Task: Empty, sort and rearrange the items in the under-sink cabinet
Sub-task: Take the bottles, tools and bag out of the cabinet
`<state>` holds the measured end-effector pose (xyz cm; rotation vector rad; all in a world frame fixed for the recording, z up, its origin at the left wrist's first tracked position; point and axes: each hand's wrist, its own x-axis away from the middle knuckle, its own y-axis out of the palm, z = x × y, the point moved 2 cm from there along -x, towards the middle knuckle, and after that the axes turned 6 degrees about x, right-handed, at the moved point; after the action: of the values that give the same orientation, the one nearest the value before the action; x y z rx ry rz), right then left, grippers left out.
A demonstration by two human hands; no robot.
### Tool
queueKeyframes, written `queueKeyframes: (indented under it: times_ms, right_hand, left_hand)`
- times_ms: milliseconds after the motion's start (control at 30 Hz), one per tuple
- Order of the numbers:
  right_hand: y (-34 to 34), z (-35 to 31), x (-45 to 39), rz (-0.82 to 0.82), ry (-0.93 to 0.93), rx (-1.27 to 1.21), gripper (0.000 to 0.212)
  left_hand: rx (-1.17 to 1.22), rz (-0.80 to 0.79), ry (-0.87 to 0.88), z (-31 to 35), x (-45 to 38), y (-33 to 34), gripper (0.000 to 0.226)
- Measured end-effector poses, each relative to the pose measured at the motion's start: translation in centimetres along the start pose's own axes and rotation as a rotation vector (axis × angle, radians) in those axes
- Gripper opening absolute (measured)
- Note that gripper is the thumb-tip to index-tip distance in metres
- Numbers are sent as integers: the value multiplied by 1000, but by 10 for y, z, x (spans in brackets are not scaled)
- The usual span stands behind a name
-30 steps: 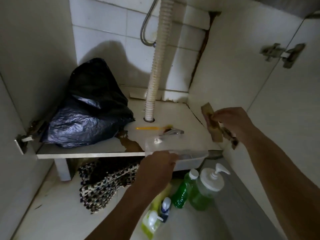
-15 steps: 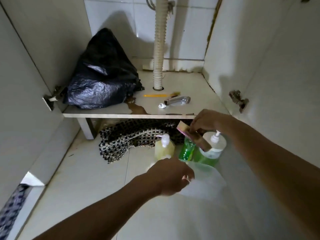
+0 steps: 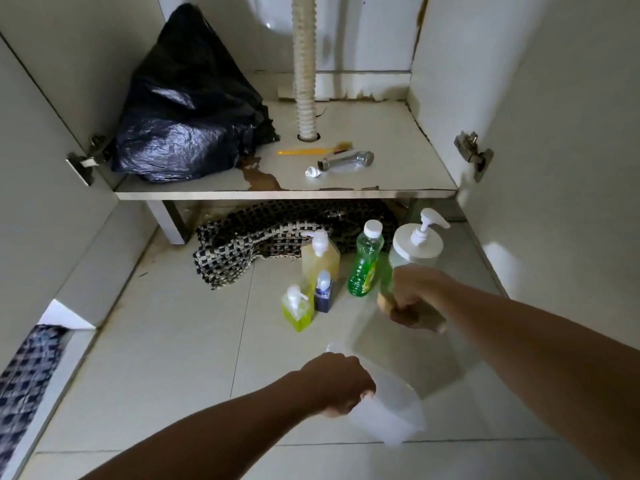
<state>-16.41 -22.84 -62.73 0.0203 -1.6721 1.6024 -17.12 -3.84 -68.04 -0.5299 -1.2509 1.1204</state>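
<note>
My left hand (image 3: 337, 382) grips the rim of a clear plastic container (image 3: 391, 407), blurred, low over the floor tiles. My right hand (image 3: 414, 292) holds a tan sponge-like block (image 3: 386, 302) just above that container, in front of the pump jar. On the cabinet shelf (image 3: 381, 133) lie a black plastic bag (image 3: 187, 109), a yellow toothbrush (image 3: 311, 149), a chrome sprayer head (image 3: 346, 160) and a small tube (image 3: 313, 172). Several bottles stand on the floor: a yellow pump bottle (image 3: 320, 259), a green bottle (image 3: 366, 263), a white-lidded pump jar (image 3: 417, 245), a small lime pump bottle (image 3: 296, 310) and a small blue bottle (image 3: 323, 292).
A white corrugated drain hose (image 3: 304, 64) runs down through the shelf. A woven checked mat (image 3: 277, 233) is bunched under the shelf. Both cabinet doors stand open, with hinges at left (image 3: 85, 161) and right (image 3: 472, 154). A checked cloth (image 3: 24, 382) shows at the far left.
Both hands have come down and toward me from the shelf. The left carried the clear container out to the floor. The right lowered the tan block over it.
</note>
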Motion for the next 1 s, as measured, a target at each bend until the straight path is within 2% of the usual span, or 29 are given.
queueKeyframes:
  times_ms: [133, 267, 467, 600, 700, 800, 933, 1000]
  right_hand:
    - [26, 8, 2, -34, -14, 7, 13]
    - [39, 5, 0, 33, -6, 90, 28]
    - [44, -4, 4, 33, -75, 219, 28]
    - [25, -14, 10, -1, -97, 198, 24]
    - [2, -31, 6, -82, -128, 125, 10]
    - [-22, -44, 2, -132, -150, -6, 24]
    - [-66, -45, 3, 91, -223, 3, 17]
    - [-84, -38, -4, 131, -253, -63, 23]
  left_hand:
    - [18, -28, -72, -10, 0, 11, 31]
    - [22, -73, -136, -21, 0, 22, 29]
    - [47, -128, -196, -31, 0, 30, 37]
    - [39, -120, -194, -31, 2, 17, 40]
    - [70, -34, -170, -38, 2, -9, 38]
    - [111, 108, -179, -53, 4, -46, 31]
    - [178, 418, -244, -83, 7, -99, 21]
    - [218, 566, -280, -100, 7, -122, 19]
